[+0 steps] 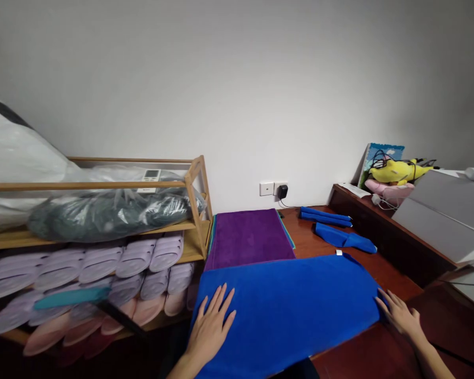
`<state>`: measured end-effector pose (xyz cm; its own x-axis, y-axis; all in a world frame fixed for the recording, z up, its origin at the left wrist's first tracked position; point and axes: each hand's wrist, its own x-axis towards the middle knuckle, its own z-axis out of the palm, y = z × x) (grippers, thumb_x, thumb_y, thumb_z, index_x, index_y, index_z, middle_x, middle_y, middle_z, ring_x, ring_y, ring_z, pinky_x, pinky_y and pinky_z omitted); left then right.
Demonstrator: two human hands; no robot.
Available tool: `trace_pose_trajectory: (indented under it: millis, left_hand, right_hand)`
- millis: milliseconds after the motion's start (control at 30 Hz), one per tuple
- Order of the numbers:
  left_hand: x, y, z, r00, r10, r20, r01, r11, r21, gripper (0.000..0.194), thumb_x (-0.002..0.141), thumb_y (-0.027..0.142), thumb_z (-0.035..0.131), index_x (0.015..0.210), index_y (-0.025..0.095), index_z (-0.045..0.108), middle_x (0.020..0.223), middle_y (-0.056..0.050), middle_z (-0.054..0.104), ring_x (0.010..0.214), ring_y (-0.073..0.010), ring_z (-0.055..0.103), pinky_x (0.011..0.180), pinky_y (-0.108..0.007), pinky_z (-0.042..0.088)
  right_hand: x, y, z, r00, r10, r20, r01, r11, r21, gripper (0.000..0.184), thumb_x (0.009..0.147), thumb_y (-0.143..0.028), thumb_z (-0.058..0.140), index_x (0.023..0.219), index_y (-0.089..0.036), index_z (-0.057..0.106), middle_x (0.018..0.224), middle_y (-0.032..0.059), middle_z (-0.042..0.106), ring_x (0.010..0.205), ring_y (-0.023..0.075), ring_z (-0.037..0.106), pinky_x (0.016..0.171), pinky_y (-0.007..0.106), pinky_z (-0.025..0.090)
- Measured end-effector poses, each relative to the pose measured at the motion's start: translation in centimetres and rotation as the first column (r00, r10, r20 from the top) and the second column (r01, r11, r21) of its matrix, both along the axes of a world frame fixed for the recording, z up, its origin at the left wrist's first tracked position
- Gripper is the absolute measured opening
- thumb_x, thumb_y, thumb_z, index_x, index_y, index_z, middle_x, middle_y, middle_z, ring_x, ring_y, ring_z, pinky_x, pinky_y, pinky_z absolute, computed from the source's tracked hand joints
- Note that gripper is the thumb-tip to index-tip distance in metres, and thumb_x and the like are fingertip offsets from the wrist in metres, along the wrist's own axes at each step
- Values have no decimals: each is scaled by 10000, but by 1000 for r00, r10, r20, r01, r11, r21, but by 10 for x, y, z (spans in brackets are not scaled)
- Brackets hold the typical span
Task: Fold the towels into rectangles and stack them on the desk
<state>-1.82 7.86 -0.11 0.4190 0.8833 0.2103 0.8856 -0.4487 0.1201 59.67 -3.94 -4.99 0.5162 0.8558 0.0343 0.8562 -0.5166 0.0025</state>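
A blue towel (292, 310) is spread across the near part of the reddish-brown wooden surface, its near edge hanging toward me. My left hand (213, 326) lies flat on its left end with the fingers spread. At the far right end, my right hand (398, 310) rests with fingers stretched out along the towel's edge. Behind the blue towel lies a stack with a purple towel (253, 234) on top; teal and other edges peek out at its sides. Two blue rolled or folded cloths (326, 217) (343, 239) lie farther back on the right.
A wooden rack (199, 210) on the left holds lilac and pink slippers (132, 258), a bagged dark item (114, 210) and a remote control (150, 180). Wall sockets (266, 189) carry a black plug. To the right, a raised ledge bears a yellow plush toy (397, 171) and white boxes (438, 210).
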Motion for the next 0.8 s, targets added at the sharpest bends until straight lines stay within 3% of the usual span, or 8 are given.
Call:
trace_pose_trajectory:
  millis: [100, 200, 300, 367, 400, 567, 667, 800]
  left_hand:
    - [-14, 0, -3, 998, -1, 65, 2, 1000, -22, 499, 921, 442, 330, 1412, 361, 284, 1493, 21, 311, 1366, -197, 273, 1090, -421, 249]
    - [-37, 20, -4, 931, 152, 332, -145, 988, -45, 471, 901, 437, 333, 1338, 291, 435, 1448, -39, 403, 1342, -221, 322, 1075, -454, 265]
    - [-62, 53, -3, 598, 465, 653, -313, 886, -343, 505, 778, 550, 477, 1159, 230, 559, 1301, -101, 550, 1265, -278, 423, 1023, -469, 344]
    - [-73, 70, -1, 382, 638, 669, -281, 769, -574, 554, 691, 625, 540, 1055, 209, 589, 1146, -116, 633, 1136, -303, 540, 906, -462, 450]
    - [-76, 76, 0, 328, 688, 647, -244, 724, -645, 570, 669, 653, 548, 1010, 199, 600, 1054, -116, 663, 1040, -302, 598, 824, -451, 493]
    - [-71, 81, -1, 257, 738, 624, -60, 656, -752, 606, 580, 701, 610, 895, 184, 625, 729, -42, 678, 655, -208, 663, 598, -333, 519]
    - [-68, 84, -1, 217, 734, 644, -15, 662, -749, 614, 497, 677, 684, 876, 196, 630, 668, -1, 664, 633, -180, 648, 594, -284, 500]
    - [-72, 95, 3, 207, 696, 688, 17, 700, -714, 546, 455, 646, 728, 760, 201, 647, 631, 26, 654, 616, -161, 613, 572, -244, 465]
  right_hand:
    - [-6, 14, 8, 997, -39, 70, 34, 996, 77, 582, 828, -528, 237, 1245, -241, 523, 1436, 134, 395, 1309, 293, 356, 985, 583, 281]
    - [-22, 44, 16, 1000, -7, 29, 2, 985, 172, 535, 820, -507, 255, 1160, -240, 570, 1435, 112, 398, 1275, 295, 386, 981, 570, 291]
    - [-38, 84, 19, 979, -20, -201, 72, 963, 258, 570, 799, -558, 277, 1231, -273, 515, 1424, 77, 425, 1273, 302, 393, 969, 567, 310]
    - [-45, 109, 17, 929, -109, -354, 213, 940, 267, 652, 780, -594, 295, 1324, -260, 429, 1377, 96, 484, 1241, 324, 433, 958, 562, 325]
    - [-47, 121, 16, 900, -165, -403, 285, 923, 258, 699, 775, -602, 295, 1361, -231, 387, 1344, 123, 514, 1216, 343, 457, 945, 562, 336]
    - [-46, 157, 7, 804, -384, -454, 518, 827, 219, 701, 775, -524, 280, 1326, -124, 450, 1232, 270, 547, 1141, 485, 455, 808, 671, 326]
    - [-39, 167, 6, 801, -387, -456, 520, 827, 212, 620, 738, -513, 368, 1188, -154, 597, 1195, 273, 562, 1124, 497, 451, 781, 668, 330]
    - [-28, 179, 14, 818, -367, -442, 512, 815, 272, 618, 740, -542, 373, 1153, -160, 629, 1212, 254, 562, 1115, 479, 467, 797, 658, 347]
